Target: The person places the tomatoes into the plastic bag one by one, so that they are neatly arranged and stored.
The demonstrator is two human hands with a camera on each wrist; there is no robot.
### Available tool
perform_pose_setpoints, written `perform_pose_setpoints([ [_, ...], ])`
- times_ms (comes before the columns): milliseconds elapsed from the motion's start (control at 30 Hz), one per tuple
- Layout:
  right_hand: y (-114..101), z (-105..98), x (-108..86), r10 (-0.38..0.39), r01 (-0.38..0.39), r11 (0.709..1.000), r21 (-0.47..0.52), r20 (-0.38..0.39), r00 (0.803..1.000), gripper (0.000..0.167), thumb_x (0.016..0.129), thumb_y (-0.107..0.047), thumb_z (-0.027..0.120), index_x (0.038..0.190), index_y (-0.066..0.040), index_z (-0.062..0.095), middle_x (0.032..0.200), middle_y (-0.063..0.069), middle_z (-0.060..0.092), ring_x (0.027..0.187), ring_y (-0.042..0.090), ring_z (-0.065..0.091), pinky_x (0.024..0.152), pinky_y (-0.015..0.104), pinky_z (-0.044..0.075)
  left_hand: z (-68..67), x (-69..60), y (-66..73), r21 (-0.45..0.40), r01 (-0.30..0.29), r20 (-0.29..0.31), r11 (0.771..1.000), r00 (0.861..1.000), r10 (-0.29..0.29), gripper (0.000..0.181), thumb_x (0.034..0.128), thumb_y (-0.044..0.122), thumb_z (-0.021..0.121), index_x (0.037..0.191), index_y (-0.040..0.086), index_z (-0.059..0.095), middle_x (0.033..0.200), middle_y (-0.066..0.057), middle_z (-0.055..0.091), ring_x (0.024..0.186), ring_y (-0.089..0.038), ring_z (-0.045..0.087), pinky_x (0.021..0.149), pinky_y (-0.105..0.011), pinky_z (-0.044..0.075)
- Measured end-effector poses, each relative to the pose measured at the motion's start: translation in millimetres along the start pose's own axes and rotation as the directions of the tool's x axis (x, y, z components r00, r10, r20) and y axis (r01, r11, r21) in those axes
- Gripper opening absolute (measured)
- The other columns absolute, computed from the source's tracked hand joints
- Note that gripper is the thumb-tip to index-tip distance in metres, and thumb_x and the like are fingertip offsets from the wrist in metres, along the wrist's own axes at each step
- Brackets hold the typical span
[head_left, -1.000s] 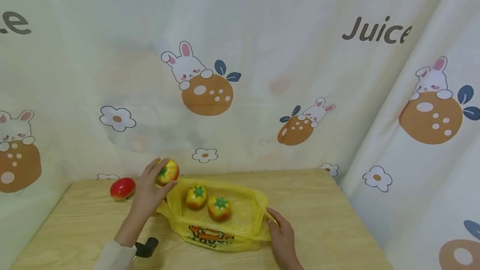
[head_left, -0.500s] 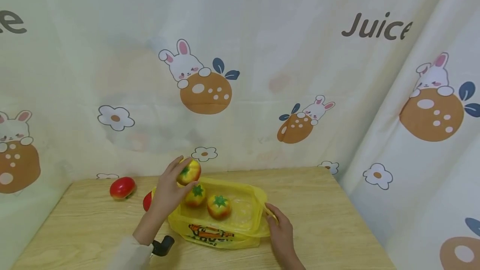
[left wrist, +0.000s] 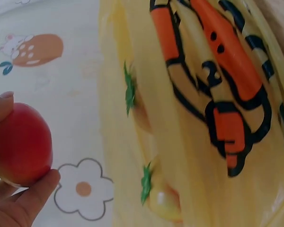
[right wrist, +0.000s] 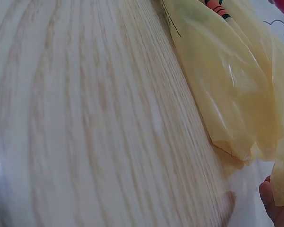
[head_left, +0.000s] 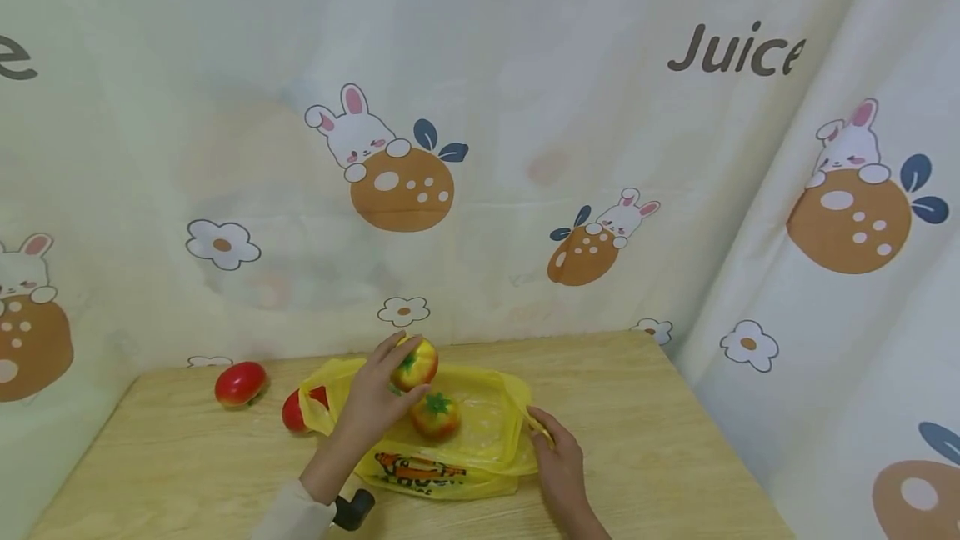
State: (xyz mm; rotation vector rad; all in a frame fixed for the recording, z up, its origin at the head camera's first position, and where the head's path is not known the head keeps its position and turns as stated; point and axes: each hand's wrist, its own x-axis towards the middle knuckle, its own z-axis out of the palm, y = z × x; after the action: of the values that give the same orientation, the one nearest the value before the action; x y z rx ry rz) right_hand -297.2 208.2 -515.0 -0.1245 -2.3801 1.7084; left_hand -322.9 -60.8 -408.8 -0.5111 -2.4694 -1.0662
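Note:
My left hand (head_left: 371, 402) holds a yellow-red toy tomato (head_left: 422, 363) above the left half of a yellow plastic bag (head_left: 491, 477). In the left wrist view this tomato (left wrist: 26, 144) shows its red side between thumb and fingers. Another toy tomato (head_left: 435, 422) with a green leafy top sits in the bag; one more beside it is mostly hidden behind the left hand. The open bag lies on the table with a rectangular, tray-like shape inside. At the bag's right end my right hand (head_left: 561, 461) pinches its handle, seen as yellow film (right wrist: 283, 182) in the right wrist view.
Two red tomatoes lie to the left on the wooden table (head_left: 637, 432): one apart (head_left: 240, 383), the other (head_left: 294, 412) partly behind the bag's left handle. A printed curtain (head_left: 487, 273) hangs at the table's back edge. A black object (head_left: 354, 510) is by the left wrist.
My left hand has carried the tomato rightward from beyond the bag's left end to over its inside. The right hand keeps its hold on the handle.

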Motion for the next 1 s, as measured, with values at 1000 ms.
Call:
perform_pose_setpoints([
  [1000,-6.6,-3.5,-3.5,-0.071,0.07,0.997,-0.018,-0.028,0.997,0.034,0.096,0.002,0.051,0.128,-0.001,0.062,0.134,0.018,0.06,0.131,0.036,0.05,0.109,0.053,0.039,51.7,-17.6,8.9,-0.013,-0.071,0.31,0.997,0.948,0.071,0.064,0.0858,0.025,0.077,0.143,0.013,0.05,0.146,-0.021,0.045,0.122,-0.043,0.054,0.092,-0.054,0.052],
])
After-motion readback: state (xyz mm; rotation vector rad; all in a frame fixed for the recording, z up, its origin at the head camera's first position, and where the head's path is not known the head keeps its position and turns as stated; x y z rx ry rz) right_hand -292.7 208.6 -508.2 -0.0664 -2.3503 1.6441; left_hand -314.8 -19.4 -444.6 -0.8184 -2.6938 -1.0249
